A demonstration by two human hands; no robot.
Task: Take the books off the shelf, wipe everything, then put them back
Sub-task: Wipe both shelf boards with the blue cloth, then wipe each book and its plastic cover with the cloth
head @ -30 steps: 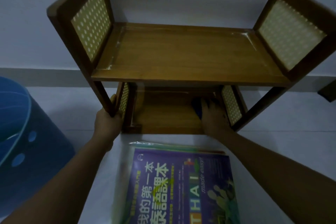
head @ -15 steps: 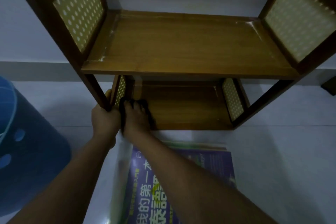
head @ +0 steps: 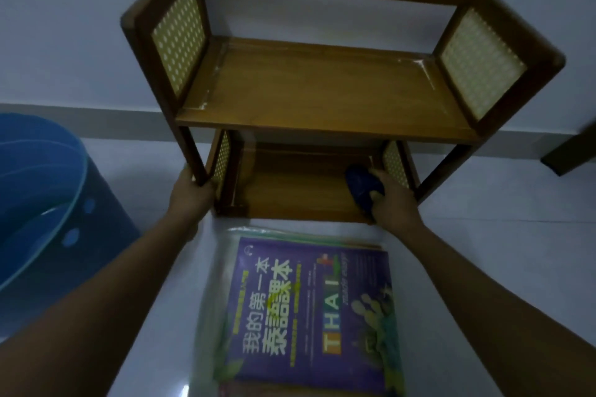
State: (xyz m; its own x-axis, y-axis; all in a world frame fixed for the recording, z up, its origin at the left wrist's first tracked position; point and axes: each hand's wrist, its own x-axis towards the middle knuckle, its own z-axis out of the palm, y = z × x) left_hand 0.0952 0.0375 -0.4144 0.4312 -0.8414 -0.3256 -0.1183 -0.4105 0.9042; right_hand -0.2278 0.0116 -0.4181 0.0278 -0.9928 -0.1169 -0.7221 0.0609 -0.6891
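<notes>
down on the floor, a small wooden shelf (head: 322,90) with two tiers stands against the far wall, both tiers bare of books. the left hand (head: 190,195) wraps its fingers round the shelf's near-left leg, low down. the right hand (head: 392,200) grips a dark blue cloth (head: 362,185) and presses it onto the right end of the lower tier, just beside the woven side panel. the books (head: 309,309) lie flat in a stack on the floor, near the person, a purple cover on top. a blue tub (head: 48,203) sits at the left.
</notes>
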